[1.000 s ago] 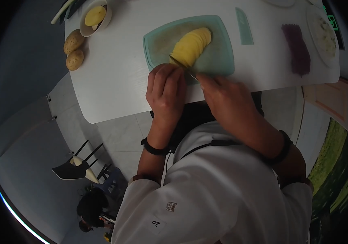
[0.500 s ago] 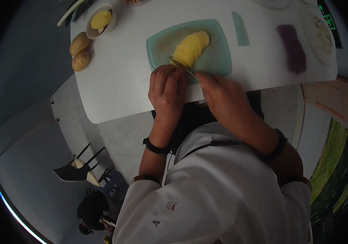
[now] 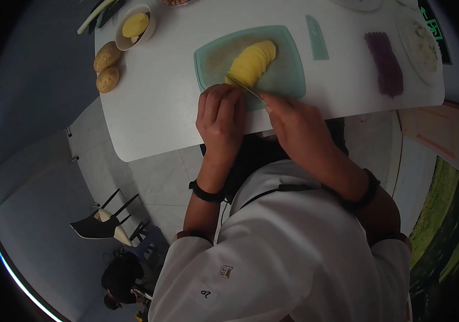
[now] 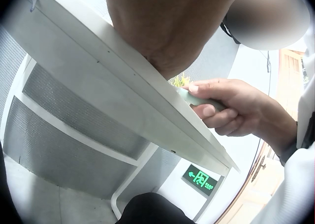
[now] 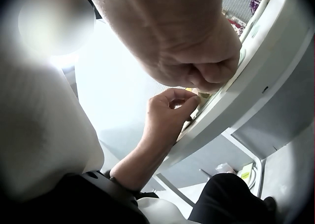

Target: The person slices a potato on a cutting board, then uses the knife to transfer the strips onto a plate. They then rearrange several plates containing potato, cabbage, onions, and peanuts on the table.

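A peeled yellow potato (image 3: 253, 60), cut into a fanned row of slices, lies on the pale green cutting board (image 3: 210, 56) in the head view. My left hand (image 3: 220, 115) has its fingers bent over the potato's near end; in the right wrist view, its thumb and fingers pinch a yellow piece (image 5: 202, 99). With my right hand (image 3: 300, 122) I grip a knife by its green handle (image 4: 195, 99). The knife's thin blade (image 3: 249, 91) points up and left, at the near end of the slices, just beyond the left fingers.
Two unpeeled potatoes (image 3: 107, 57) sit at the white table's left edge, near a bowl (image 3: 153, 31) holding a peeled potato. Right of the board lie a green blade-shaped piece (image 3: 317, 38), a purple bundle (image 3: 387, 64) and a plate of pale food (image 3: 420, 48). The table's near edge runs below my hands.
The knife blade shows as a longer line at the potato's near end, and my right hand has shifted slightly right. My left hand keeps its place on the potato. The head view has shifted slightly.
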`<state>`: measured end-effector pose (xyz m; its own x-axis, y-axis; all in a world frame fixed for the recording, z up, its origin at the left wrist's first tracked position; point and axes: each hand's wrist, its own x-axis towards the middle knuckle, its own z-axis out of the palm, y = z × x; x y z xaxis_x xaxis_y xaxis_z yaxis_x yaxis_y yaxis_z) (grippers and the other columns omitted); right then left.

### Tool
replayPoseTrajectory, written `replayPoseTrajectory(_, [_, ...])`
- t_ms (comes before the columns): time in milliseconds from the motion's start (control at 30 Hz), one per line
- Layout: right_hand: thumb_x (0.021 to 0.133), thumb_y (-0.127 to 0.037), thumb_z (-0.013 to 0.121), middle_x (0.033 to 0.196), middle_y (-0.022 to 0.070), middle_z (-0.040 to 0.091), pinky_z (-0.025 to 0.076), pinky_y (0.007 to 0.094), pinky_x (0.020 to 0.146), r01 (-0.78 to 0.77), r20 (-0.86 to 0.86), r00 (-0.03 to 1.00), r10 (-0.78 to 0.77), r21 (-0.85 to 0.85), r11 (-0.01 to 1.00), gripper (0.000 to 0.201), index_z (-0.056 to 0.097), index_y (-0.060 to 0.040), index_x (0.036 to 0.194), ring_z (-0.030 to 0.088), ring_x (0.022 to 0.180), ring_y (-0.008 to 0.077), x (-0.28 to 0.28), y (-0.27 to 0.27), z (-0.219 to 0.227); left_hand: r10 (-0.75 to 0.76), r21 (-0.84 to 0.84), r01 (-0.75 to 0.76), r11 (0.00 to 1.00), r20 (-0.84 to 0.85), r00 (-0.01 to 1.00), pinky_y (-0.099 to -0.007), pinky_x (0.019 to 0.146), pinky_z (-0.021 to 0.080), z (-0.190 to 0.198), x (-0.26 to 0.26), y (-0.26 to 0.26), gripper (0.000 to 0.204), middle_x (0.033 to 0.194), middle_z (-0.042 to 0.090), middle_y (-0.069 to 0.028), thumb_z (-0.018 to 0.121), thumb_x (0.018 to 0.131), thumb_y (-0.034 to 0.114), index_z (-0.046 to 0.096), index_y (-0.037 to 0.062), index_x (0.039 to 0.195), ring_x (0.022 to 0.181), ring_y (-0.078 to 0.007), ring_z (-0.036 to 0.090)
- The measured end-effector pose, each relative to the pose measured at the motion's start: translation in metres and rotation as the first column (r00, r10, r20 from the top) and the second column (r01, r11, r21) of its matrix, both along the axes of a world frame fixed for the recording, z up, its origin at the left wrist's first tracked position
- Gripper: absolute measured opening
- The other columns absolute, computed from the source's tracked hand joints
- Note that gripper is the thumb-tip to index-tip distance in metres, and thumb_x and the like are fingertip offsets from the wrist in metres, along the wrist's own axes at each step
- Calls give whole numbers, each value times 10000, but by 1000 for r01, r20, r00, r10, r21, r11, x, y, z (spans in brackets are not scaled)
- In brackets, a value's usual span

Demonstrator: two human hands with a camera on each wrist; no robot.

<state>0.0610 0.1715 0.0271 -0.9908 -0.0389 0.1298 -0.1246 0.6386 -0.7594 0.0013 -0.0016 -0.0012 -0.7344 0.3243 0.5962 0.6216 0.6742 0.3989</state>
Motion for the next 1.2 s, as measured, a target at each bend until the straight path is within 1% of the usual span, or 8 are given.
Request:
replayPoseTrajectory(167, [951,-93,659,842,177,700,594,454,622,-8,-22,1000,10,56,998,275,637,-16,1215,726,720,354,4,2,-1,-4,0,4,1000,-13,1000,-403,781,585,-1,0,1,273,1022,688,-92,796,737,-65,708,35,975,950,-307,686])
replayPoseTrajectory(233, [914,-91,687,806,148,680,596,429,593,-47,-12,999,51,236,971,303,642,-15,1204,726,686,335,3,1,1,11,-12,-11,1000,-24,1000,-401,776,583,-1,0,1,284,1024,681,-90,806,741,-55,716,43,992,945,-305,684])
replayPoseTrajectory(333, [893,-95,703,778,126,660,595,413,572,-40,-41,998,56,323,946,318,645,-11,1194,724,663,325,2,-2,0,6,-25,-7,1000,-30,1000,-399,769,581,-1,0,1,295,1025,673,-88,814,744,-47,722,48,1008,938,-301,680])
replayPoseTrajectory(467, [894,-93,703,788,133,673,599,405,585,-42,-34,998,54,298,953,309,642,-4,1183,728,668,316,-1,-3,0,33,-18,-33,999,-11,999,-384,759,559,-1,0,2,279,1031,693,-74,832,759,-51,730,56,996,914,-271,668])
replayPoseTrajectory(633, [971,-98,643,852,196,706,594,467,637,3,5,1000,-3,44,999,235,631,-1,1185,725,738,376,0,2,-2,16,-46,-18,999,-38,999,-390,753,554,-1,0,2,289,1034,687,-72,833,755,-47,730,56,1005,912,-274,664])
replayPoseTrajectory(733, [998,-108,619,878,214,709,586,497,655,12,32,999,-11,-25,1000,221,627,-5,1194,717,766,406,3,2,-1,33,-40,-33,999,-20,999,-397,765,558,-1,1,3,292,1048,693,-74,832,756,-45,728,59,1009,924,-281,667])
replayPoseTrajectory(933, [996,-118,625,886,212,715,591,492,656,12,51,999,-13,17,1000,227,630,-10,1196,720,763,397,4,2,1,2,-51,-4,999,-40,999,-404,837,575,0,-1,4,292,1140,720,-79,825,764,-45,723,52,1019,994,-301,678])
replayPoseTrajectory(1200, [995,-127,630,861,192,709,594,484,652,11,27,1000,-12,30,999,233,636,-18,1201,724,748,382,3,1,-1,-10,-97,9,995,-5,1000,-412,869,571,1,0,3,271,1130,731,-68,805,782,-51,722,50,1019,1029,-308,672])
